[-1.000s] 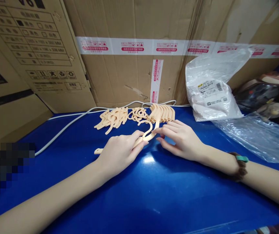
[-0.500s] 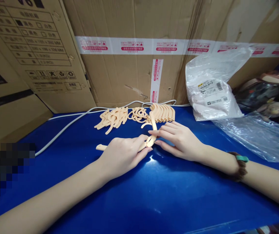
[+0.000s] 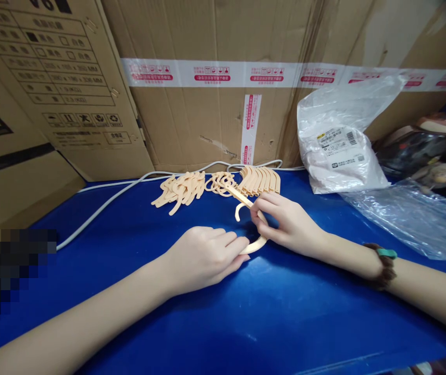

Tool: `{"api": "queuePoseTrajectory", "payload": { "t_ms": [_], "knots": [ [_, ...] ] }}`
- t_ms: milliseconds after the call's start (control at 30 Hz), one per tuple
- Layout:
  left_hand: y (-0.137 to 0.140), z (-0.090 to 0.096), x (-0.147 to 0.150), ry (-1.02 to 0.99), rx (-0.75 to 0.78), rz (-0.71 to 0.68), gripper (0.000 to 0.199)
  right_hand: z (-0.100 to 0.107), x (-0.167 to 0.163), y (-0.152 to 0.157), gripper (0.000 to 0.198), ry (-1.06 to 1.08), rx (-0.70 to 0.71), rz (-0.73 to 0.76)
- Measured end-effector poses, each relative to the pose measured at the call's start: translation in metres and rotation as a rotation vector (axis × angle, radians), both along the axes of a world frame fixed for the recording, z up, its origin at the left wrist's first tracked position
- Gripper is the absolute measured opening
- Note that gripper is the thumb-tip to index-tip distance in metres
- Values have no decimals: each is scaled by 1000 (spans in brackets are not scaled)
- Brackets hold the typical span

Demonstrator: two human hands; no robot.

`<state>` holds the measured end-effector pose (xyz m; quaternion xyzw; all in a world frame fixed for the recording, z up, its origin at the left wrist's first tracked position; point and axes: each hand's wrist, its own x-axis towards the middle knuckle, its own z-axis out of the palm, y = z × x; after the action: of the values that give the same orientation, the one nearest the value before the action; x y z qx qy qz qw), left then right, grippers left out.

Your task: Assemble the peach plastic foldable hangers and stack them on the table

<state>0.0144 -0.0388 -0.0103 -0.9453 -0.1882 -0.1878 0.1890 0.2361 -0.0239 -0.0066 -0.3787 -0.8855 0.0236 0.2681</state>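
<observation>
Between my hands is a cream plastic folding clothes hanger (image 3: 256,245), with one straight arm pointing up and left and its curved hook sticking out on the left. My left hand (image 3: 209,256) is closed on the hanger's lower arm, most of which the fingers hide. My right hand (image 3: 292,221) pinches the hanger near its joint. Behind the hands lie a loose heap of cream hanger arms (image 3: 182,188), a small pile of cream hooks (image 3: 218,180), and a neat row of curved hanger arms (image 3: 260,179).
A white plastic bag (image 3: 340,151) with a label stands at the back right, a clear plastic sheet (image 3: 413,219) in front of it. Cardboard boxes (image 3: 207,125) wall the back and left of the blue table (image 3: 223,323). A white cable (image 3: 101,225) runs along the back.
The hanger has turned, its upright arm now leaning left and its hook showing more. My left hand has shifted slightly right and nearer, and my right hand's fingers have closed on the hanger.
</observation>
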Motion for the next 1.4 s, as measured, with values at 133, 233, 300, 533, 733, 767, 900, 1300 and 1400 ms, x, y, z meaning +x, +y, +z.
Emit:
{"api": "queuePoseTrajectory", "payload": {
  "t_ms": [133,233,300,533,733,767,900,1300,1400],
  "knots": [
    [1,1,-1,0,15,-3,28,-2,-1,1,14,-45,38,-6],
    [2,1,-3,-33,-24,21,26,-4,2,4,19,-75,86,-12],
    [3,1,-4,-50,-52,41,25,-4,4,7,19,-87,81,-32],
    [7,3,-5,-27,-72,57,28,-5,4,9,20,-104,46,-62],
    [8,5,-3,15,-106,61,28,-6,4,11,20,-129,47,-73],
    [8,6,-3,20,-111,62,28,-7,4,11,20,-132,46,-77],
    [8,7,-3,39,-112,59,27,-7,5,11,20,-134,51,-76],
    [6,6,-1,68,-105,11,27,-5,4,10,20,-115,41,-21],
    [6,6,-1,79,-119,22,27,-5,4,11,20,-103,32,-20]
  ]
}}
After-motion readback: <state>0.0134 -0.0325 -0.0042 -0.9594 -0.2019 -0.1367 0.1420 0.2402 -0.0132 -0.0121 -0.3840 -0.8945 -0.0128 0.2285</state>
